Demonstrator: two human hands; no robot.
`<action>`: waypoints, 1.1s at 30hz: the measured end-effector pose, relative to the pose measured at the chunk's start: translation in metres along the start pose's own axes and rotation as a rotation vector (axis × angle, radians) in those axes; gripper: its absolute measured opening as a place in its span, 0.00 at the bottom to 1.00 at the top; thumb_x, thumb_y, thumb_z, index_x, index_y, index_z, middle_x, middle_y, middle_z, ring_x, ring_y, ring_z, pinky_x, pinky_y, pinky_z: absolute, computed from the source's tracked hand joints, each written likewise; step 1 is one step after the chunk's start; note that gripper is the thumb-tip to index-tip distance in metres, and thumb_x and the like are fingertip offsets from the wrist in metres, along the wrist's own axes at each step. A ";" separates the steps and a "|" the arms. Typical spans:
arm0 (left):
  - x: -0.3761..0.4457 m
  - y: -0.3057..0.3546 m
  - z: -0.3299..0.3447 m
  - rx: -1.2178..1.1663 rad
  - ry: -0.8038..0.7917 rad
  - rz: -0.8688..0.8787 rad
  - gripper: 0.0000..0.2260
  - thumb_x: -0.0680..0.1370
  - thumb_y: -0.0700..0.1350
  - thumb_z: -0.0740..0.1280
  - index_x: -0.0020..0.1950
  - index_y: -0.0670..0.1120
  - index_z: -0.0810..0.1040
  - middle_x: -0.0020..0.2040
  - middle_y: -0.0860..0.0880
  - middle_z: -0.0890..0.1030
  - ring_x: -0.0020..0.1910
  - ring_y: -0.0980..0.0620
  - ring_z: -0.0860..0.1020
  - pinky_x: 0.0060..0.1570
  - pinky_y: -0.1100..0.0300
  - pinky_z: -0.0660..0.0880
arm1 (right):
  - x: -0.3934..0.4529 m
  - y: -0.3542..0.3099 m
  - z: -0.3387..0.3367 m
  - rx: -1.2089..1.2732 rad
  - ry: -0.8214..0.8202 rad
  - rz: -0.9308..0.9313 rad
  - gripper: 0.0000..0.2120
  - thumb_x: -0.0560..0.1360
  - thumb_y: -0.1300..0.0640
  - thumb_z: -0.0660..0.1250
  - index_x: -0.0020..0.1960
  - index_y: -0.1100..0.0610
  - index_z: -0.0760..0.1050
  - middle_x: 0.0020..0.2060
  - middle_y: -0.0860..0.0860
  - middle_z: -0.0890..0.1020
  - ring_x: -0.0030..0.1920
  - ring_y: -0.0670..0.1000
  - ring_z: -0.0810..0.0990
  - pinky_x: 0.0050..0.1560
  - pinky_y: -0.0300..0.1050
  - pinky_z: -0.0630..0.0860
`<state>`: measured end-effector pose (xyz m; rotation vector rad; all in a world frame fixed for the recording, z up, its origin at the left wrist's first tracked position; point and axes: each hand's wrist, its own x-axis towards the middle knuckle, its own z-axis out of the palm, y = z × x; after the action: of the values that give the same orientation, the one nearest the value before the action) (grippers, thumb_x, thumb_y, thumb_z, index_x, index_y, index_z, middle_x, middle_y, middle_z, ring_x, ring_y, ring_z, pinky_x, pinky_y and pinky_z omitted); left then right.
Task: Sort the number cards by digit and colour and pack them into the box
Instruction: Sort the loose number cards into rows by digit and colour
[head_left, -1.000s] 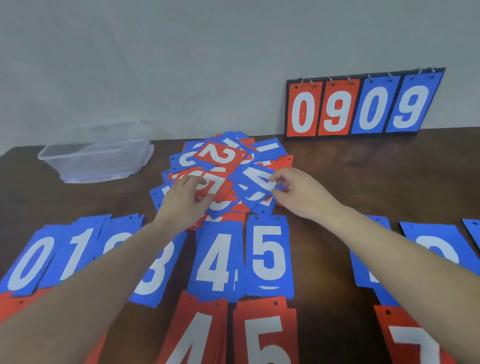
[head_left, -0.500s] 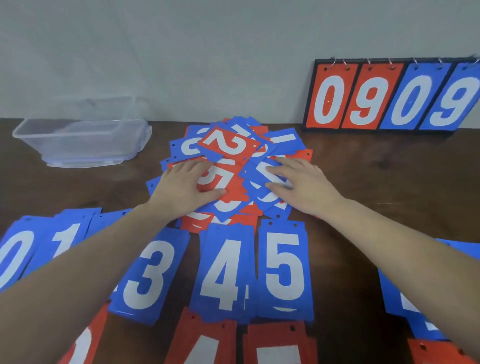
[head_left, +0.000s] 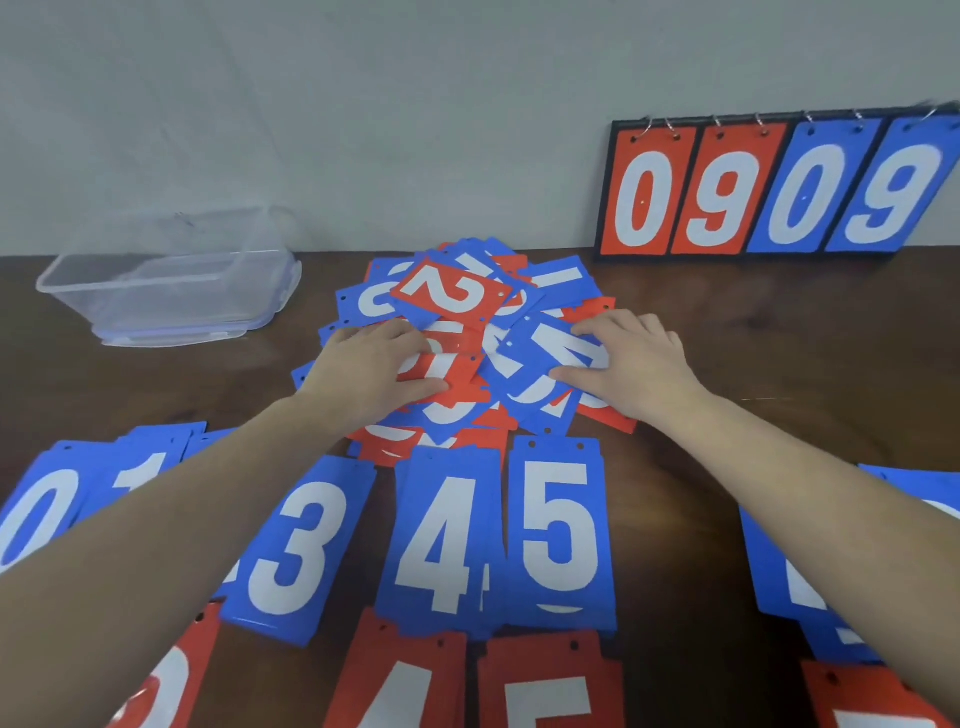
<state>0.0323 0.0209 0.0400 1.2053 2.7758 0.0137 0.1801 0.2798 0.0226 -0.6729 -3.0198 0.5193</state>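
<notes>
Both hands lie flat with fingers spread, grasping nothing: the left hand (head_left: 371, 371) presses on a red card (head_left: 441, 371) in the loose heap of cards (head_left: 467, 353), and the right hand (head_left: 631, 364) presses on a tilted blue card (head_left: 545, 358) just beside it. The heap sits at the middle of the counter (head_left: 779, 364), toward its far edge, with a red 2 (head_left: 454, 296) lying on top beyond the fingertips. Most digits in the heap are covered by other cards or by the hands and cannot be read. Nearer the front edge runs a sorted blue row: 0 (head_left: 36, 514), 1 (head_left: 140, 467), 3 (head_left: 301, 545), 4 (head_left: 441, 540), 5 (head_left: 558, 525). The left forearm hides the card between 1 and 3. Red cards below are cut off by the frame. The clear box (head_left: 171, 286) stands at the far left, well apart from both hands. A scoreboard (head_left: 779, 187) reading 0909 leans against the wall.
</notes>
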 end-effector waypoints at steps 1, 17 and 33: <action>-0.001 0.002 -0.002 0.021 0.001 0.005 0.27 0.78 0.67 0.61 0.72 0.55 0.71 0.71 0.54 0.73 0.70 0.51 0.71 0.73 0.48 0.60 | -0.001 0.001 -0.002 0.004 -0.004 0.019 0.34 0.73 0.30 0.66 0.74 0.44 0.67 0.73 0.47 0.68 0.72 0.54 0.65 0.69 0.55 0.64; -0.011 0.000 -0.006 -0.111 -0.186 -0.046 0.42 0.66 0.75 0.57 0.79 0.61 0.59 0.79 0.55 0.63 0.77 0.50 0.63 0.72 0.46 0.66 | -0.016 0.007 -0.007 0.249 -0.045 0.214 0.34 0.71 0.36 0.74 0.68 0.48 0.62 0.63 0.48 0.79 0.61 0.53 0.80 0.66 0.55 0.71; -0.002 0.010 0.001 -0.243 0.006 -0.103 0.21 0.76 0.61 0.70 0.64 0.52 0.80 0.64 0.51 0.76 0.65 0.50 0.73 0.64 0.53 0.73 | -0.042 0.004 -0.012 0.753 0.091 0.183 0.18 0.78 0.52 0.71 0.62 0.48 0.65 0.52 0.43 0.77 0.43 0.41 0.81 0.35 0.35 0.76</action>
<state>0.0409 0.0259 0.0402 1.0045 2.7378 0.3354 0.2214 0.2698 0.0357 -0.8548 -2.3839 1.4617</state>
